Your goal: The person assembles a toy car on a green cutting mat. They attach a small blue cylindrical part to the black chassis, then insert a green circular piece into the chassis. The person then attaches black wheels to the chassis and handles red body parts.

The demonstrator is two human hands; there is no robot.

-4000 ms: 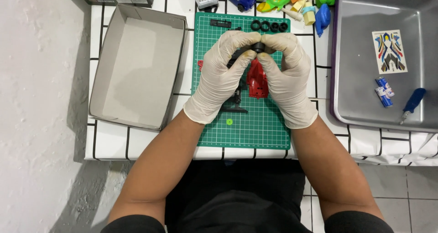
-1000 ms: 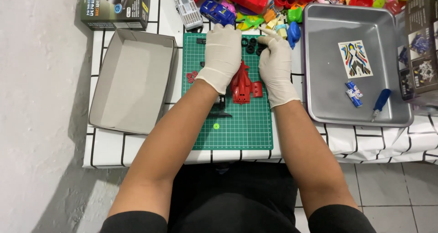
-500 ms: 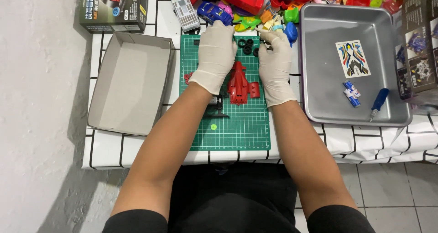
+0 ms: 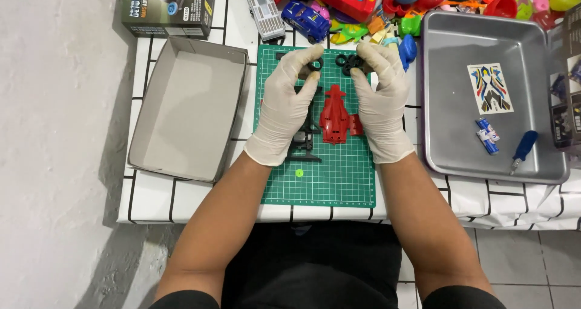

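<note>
Resting on the far half of the green cutting mat (image 4: pixel 327 176), both gloved hands pinch small black rubber tyres: left hand (image 4: pixel 289 106) fingers closed on one tyre (image 4: pixel 315 65), right hand (image 4: pixel 380 97) fingers closed on another (image 4: pixel 354 62). Between them lies the glossy red plastic car body (image 4: pixel 334 117). Left of the mat sits an open cardboard box (image 4: pixel 187 109), right a grey metal tray (image 4: pixel 460 133); the mat's near half is bare.

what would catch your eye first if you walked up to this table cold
Two white-gloved hands, left hand and right hand, meet over a green mat, fingertips on small black tyres at its far edge. Between them lies a red car body. A heap of bright toys crowds the far side, with a grey tray to the right and an open box to the left.
</note>
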